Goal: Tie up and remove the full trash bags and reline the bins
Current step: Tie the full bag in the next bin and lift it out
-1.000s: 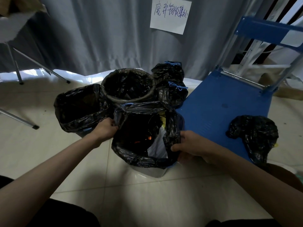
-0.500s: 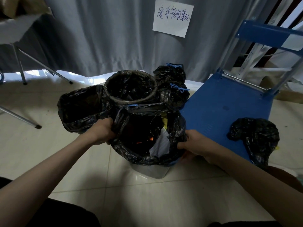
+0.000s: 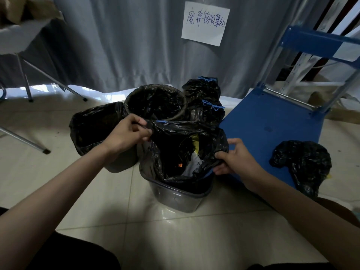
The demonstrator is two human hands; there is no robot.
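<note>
A clear plastic bin (image 3: 175, 197) stands on the floor in front of me, lined with a black trash bag (image 3: 175, 133) that holds paper and scraps. The bag's rim is lifted off the bin's edge. My left hand (image 3: 126, 135) pinches the bag's rim at the far left corner, beside its blue drawstring. At the right side my right hand (image 3: 233, 160) grips the rim. Two more bins with black liners stand behind: a square bin (image 3: 93, 129) to the left and a round bin (image 3: 155, 102) at the back.
Two tied black bags with blue drawstrings (image 3: 206, 98) sit behind the bins against a grey curtain. A blue cart (image 3: 272, 129) lies to the right with another black bag (image 3: 303, 162) on its deck. Metal table legs (image 3: 25, 82) stand at the left.
Both hands have pulled the liner's rim up off the clear bin's edge. My left hand rose to the far left corner; the bin's clear wall now shows below the bag.
</note>
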